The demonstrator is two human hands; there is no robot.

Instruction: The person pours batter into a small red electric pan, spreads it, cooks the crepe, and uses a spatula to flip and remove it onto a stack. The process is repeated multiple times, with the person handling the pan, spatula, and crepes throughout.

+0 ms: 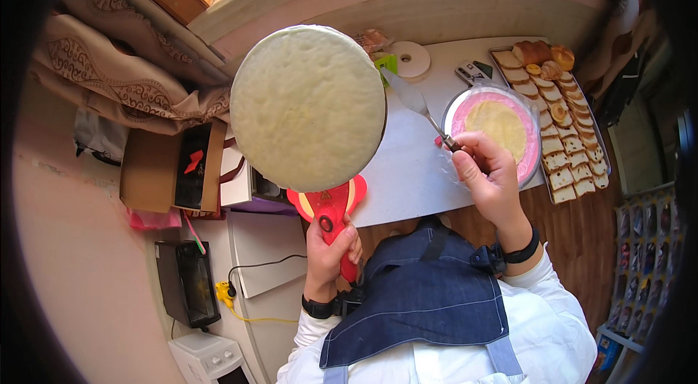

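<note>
My left hand (pixel 332 250) grips the red handle (pixel 326 220) of an electric crepe maker. Its round plate is raised and covered by a pale, thin crepe (pixel 308 108) with a slightly bumpy surface. Between the thumb and fingers of my right hand (pixel 488 177) is the dark handle of a metal spatula (pixel 409 92). The spatula's blade tip appears beside the crepe's right edge; whether it touches cannot be told. Partly under my right hand, a round plate (pixel 537 157) holds a pink round sheet (pixel 461 111), a yellow crepe (pixel 499 125) and clear plastic film.
A tray (pixel 605 157) of sliced bread and pastries lies right on the white table (pixel 376 198). Behind are a phone (pixel 470 72), a white roll (pixel 409 59) and a green packet (pixel 387 63). A cardboard box (pixel 152 177), a black cord (pixel 267 263) and a yellow plug (pixel 223 292) are left.
</note>
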